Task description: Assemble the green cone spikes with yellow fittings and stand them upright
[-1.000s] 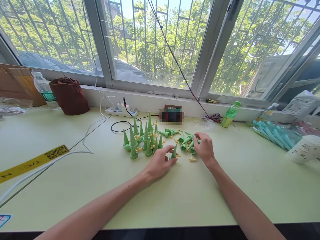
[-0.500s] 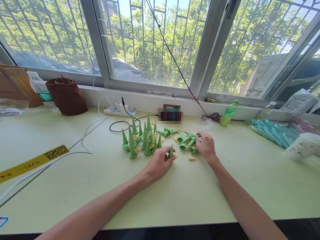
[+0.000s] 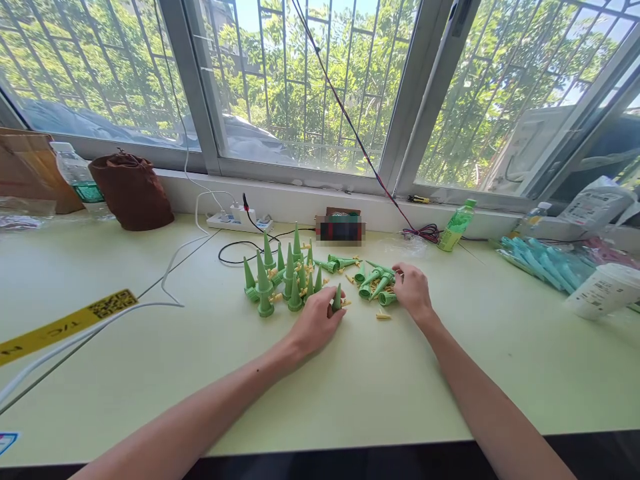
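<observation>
My left hand (image 3: 315,321) is closed around a small green cone-shaped nozzle (image 3: 337,297), which stands point up near the tabletop. A small yellow piece (image 3: 347,303) shows beside its base. To the left, several upright green nozzles (image 3: 263,283) stand in a cluster, with yellow pieces among them. My right hand (image 3: 414,292) reaches to the edge of a loose heap of green nozzles (image 3: 373,277), its fingers bent together. What those fingertips pinch, if anything, is hidden. One yellow piece (image 3: 383,317) lies in front of the heap.
Along the window sill are a power strip (image 3: 240,220), a partly blurred device (image 3: 340,229) and a green bottle (image 3: 457,225). On the right lie turquoise packets (image 3: 540,263) and a white cup (image 3: 600,290). A brown bag (image 3: 131,192) and white cable (image 3: 173,277) occupy the left.
My left hand has shifted slightly left with the green nozzle, toward the upright cluster. The right hand has hardly moved at the heap.
</observation>
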A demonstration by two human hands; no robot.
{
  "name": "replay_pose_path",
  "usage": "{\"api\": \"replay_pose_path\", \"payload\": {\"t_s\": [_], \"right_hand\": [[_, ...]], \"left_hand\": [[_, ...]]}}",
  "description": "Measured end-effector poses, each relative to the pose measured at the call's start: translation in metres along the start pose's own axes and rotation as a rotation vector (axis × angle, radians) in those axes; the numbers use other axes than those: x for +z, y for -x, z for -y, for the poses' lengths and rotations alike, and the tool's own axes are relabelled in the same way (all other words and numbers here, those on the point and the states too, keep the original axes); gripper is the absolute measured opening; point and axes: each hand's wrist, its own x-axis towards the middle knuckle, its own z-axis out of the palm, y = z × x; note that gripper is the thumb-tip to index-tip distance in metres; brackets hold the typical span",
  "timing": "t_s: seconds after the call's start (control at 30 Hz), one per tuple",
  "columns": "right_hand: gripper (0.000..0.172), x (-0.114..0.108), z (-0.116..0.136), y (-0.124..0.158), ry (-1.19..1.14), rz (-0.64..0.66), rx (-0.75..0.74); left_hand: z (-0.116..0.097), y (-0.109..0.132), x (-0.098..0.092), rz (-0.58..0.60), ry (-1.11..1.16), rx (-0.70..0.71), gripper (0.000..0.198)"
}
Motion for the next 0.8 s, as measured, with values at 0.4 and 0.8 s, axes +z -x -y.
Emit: {"api": "replay_pose_path", "payload": {"t_s": [0.4, 0.8], "right_hand": [[0.016, -0.004, 0.023, 0.009, -0.221, 0.037, -0.247], [0.010, -0.012, 0.031, 0.017, -0.143, 0.208, -0.340]], "left_hand": [[-0.003, 0.001, -0.002, -0.026, -0.011, 0.005, 0.024], [-0.005, 0.002, -0.002, -0.041, -0.010, 0.016, 0.025]]}}
